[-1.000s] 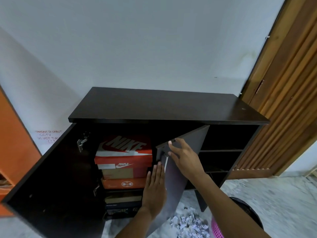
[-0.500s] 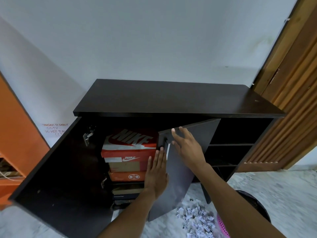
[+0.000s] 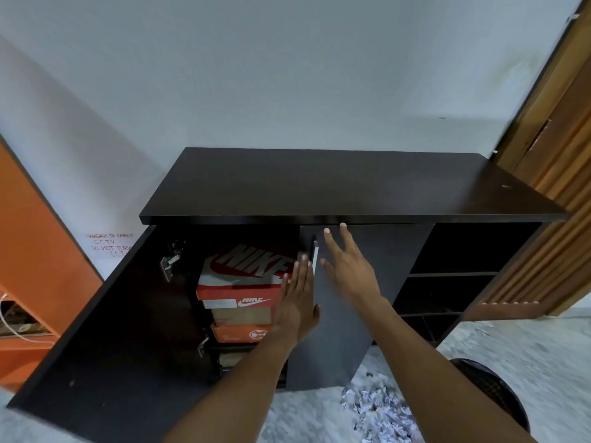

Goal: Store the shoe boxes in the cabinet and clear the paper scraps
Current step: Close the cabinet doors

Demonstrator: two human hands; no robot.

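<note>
A dark cabinet stands against the white wall. Its left door swings wide open. Inside, several shoe boxes are stacked, an orange and red one on top. The right door is nearly flush with the cabinet front. My right hand lies flat on that door with fingers spread. My left hand touches the door's left edge with straight fingers, below the small handle. Crumpled white paper scraps lie on the floor in front.
Open dark shelves fill the cabinet's right side. A black bin sits on the marble floor at the lower right. A slatted wooden door is on the right, an orange panel on the left.
The right door has swung from half open to almost closed under both hands. My view has shifted to the left, so the cabinet sits further right in the frame.
</note>
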